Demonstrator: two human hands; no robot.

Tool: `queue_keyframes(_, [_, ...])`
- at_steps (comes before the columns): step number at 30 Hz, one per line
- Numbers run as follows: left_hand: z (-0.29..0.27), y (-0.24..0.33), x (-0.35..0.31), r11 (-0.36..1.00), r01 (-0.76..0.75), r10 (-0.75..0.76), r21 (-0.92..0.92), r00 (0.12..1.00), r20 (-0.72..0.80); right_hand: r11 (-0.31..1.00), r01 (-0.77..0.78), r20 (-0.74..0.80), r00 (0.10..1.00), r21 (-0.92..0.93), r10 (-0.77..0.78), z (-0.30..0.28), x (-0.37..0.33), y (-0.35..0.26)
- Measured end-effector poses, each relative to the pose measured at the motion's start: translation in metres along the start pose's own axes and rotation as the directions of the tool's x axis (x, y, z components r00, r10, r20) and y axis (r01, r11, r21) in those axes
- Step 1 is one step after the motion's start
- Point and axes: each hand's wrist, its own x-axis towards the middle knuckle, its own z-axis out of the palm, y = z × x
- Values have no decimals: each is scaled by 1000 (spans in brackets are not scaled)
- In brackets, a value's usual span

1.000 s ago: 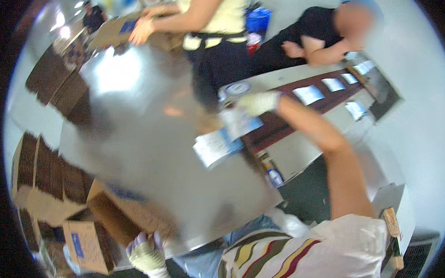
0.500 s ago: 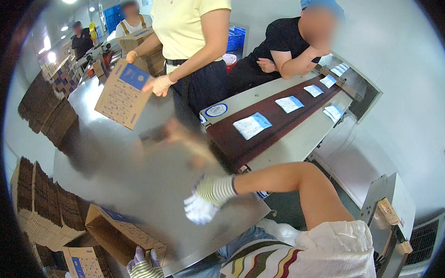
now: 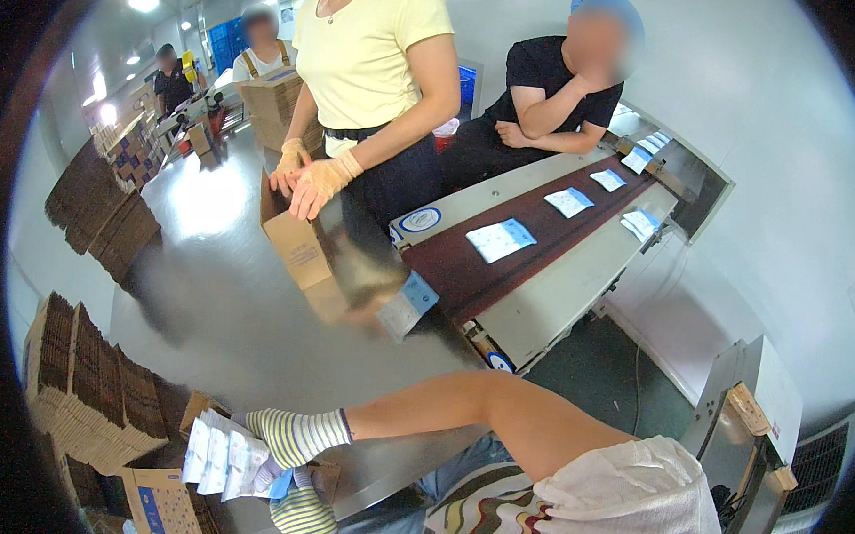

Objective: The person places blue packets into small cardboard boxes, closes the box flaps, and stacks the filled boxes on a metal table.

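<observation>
Several white-and-blue flat packets (image 3: 228, 456) stand in a fanned row at the lower left, over an open cardboard box (image 3: 196, 410). My right hand (image 3: 294, 437), in a striped knit glove, reaches across from the right and is closed on the packets; its fingertips are partly hidden behind them. Just below, my left hand (image 3: 304, 515), gloved alike with purple fingertips, grips the packets' near end. The packets and hands cover most of the box.
Brown carton stacks (image 3: 94, 387) line the table's left side. A dark red conveyor belt (image 3: 532, 247) carries packets toward the metal table (image 3: 227, 335). Across it, a co-worker's gloved hands (image 3: 317, 183) rest on an upright carton (image 3: 301, 253). Another person leans beside the belt.
My right hand has swung left from mid-table to the packets over the box. My left hand has moved from the box's edge onto them. The co-worker's carton now stands on the table.
</observation>
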Motion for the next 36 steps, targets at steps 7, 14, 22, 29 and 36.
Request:
queue_keyframes(7, [2, 13, 14, 994, -72, 61, 81, 990, 130, 957, -97, -14, 995, -274, 97, 31, 3, 20])
queue_keyframes(14, [-58, -27, 43, 933, 28, -167, -359, 917, -362, 869, -5, 260, 953, -496, 154, 50, 5, 31])
queue_keyframes(22, [7, -118, 46, 669, 636, -404, -385, 746, 530, 871, 53, 223, 973, -488, 66, 65, 13, 49])
queue_keyframes(29, [62, -93, 76, 988, 14, -149, 151, 291, 945, 795, 303, 316, 937, -526, -148, 5, -52, -29])
queue_keyframes(36, [92, -93, 83, 997, -58, 55, -43, 221, 974, 739, 464, 400, 872, -489, -284, 27, -67, -40])
